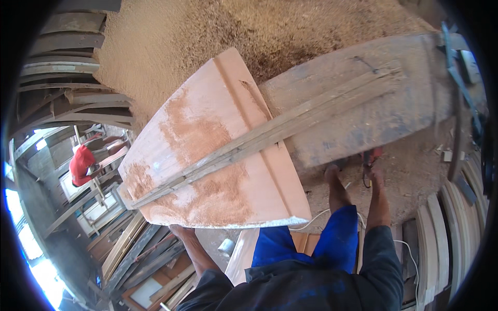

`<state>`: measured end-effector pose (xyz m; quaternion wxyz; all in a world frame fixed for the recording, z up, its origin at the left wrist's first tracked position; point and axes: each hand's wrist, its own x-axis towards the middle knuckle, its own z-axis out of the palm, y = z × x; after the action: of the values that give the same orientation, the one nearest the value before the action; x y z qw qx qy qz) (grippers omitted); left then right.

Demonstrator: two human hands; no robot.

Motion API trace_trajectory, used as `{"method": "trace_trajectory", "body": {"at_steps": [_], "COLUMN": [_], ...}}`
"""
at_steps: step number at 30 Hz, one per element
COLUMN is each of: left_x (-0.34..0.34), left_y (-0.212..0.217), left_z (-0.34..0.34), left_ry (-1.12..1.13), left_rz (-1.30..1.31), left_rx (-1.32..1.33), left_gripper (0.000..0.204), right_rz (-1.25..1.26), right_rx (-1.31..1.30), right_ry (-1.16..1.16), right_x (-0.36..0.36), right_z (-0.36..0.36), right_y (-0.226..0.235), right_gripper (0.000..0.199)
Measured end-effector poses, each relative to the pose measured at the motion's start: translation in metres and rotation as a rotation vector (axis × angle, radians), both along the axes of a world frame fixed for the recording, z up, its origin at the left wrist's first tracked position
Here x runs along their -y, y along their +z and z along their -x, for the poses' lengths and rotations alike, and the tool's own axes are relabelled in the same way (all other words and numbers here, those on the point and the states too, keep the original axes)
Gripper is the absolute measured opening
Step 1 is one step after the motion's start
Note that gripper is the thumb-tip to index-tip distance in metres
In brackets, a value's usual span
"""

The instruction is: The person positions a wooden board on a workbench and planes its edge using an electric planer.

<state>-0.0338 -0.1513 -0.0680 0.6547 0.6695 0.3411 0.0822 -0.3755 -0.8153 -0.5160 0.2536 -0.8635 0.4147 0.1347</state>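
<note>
A pale wooden panel (pixel 233 176) with dark grooves and patches of sawdust lies in front of me on a large worn board (pixel 384 109). A long wooden strip (pixel 270 137) crosses both. My left hand (pixel 179 231) is at the panel's near left edge; its fingers are hidden under that edge. Low on the right, beside the worn board's near edge, my right hand (pixel 372 170) is closed around a red hand-held tool (pixel 374 154). A dark loop hangs below it. The tool's exact kind is hard to make out.
Sawdust (pixel 155 41) heaps up beyond the boards. Curved planks (pixel 62 67) are stacked at far left, more boards (pixel 441 243) at right. Scrap timber (pixel 150 254) and a white cup (pixel 226 246) lie near left. A white cord (pixel 412 254) trails. A person in red (pixel 82 166) works at left.
</note>
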Motion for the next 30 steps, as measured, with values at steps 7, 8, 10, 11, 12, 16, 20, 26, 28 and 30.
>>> {"method": "trace_trajectory", "body": {"at_steps": [7,8,10,11,12,16,20,26,28,30], "left_x": [-0.018,-0.021,-0.026,-0.027,-0.027,-0.013,0.007,0.011,0.007,0.003], "left_y": [0.0,0.0,0.002,0.002,0.002,0.001,0.002,0.003,0.001,-0.001], "left_z": [0.006,0.008,0.012,0.013,0.013,0.008,-0.001,-0.003,-0.002,-0.001], "left_ry": [0.134,0.034,-0.062,-0.127,-0.194,-0.038,0.061,0.196,0.217,0.345], "left_rz": [-0.109,-0.365,-0.623,-0.76,-0.891,-0.387,0.074,0.102,0.001,0.088], "left_rx": [-0.08,-0.216,-0.349,-0.408,-0.465,-0.196,-0.004,-0.006,-0.058,-0.097], "left_gripper": [0.05,0.047,0.045,0.044,0.044,0.05,0.056,0.06,0.065,0.068], "right_rz": [0.143,0.15,0.153,0.158,0.165,0.187,0.202,0.028,-0.147,-0.376], "right_rx": [0.099,0.103,0.117,0.128,0.14,0.223,0.362,0.419,0.325,0.092], "right_ry": [-0.002,-0.005,-0.012,-0.012,-0.009,-0.004,0.035,0.155,0.22,0.309], "right_x": [-0.002,-0.002,-0.001,0.0,0.0,0.001,-0.007,-0.049,-0.063,-0.083], "right_z": [-0.009,-0.013,-0.019,-0.022,-0.026,-0.048,-0.075,-0.108,-0.117,-0.136], "right_y": [-0.047,-0.05,-0.052,-0.05,-0.047,-0.012,0.057,0.191,0.235,0.268], "right_gripper": [0.043,0.043,0.043,0.043,0.043,0.042,0.042,0.042,0.043,0.051]}}
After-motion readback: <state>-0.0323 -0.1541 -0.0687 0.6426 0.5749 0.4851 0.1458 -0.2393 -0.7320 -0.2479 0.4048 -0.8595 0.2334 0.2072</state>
